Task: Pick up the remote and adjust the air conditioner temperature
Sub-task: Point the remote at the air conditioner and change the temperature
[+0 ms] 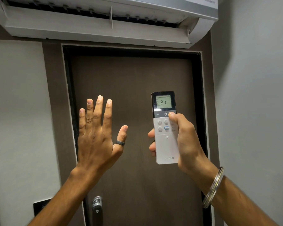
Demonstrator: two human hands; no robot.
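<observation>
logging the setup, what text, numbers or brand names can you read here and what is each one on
"21" on the screen of the remote held in the right hand.
"LLOYD" near the remote's bottom edge.
"INVERTER", faint, on the air conditioner casing, top right.
Small labels under the remote's buttons: too small to read.

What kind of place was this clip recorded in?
Probably a room in a home, though an office cannot be ruled out: a wall-mounted split air conditioner hangs above a dark brown door with a metal handle, between plain grey painted walls.
</observation>
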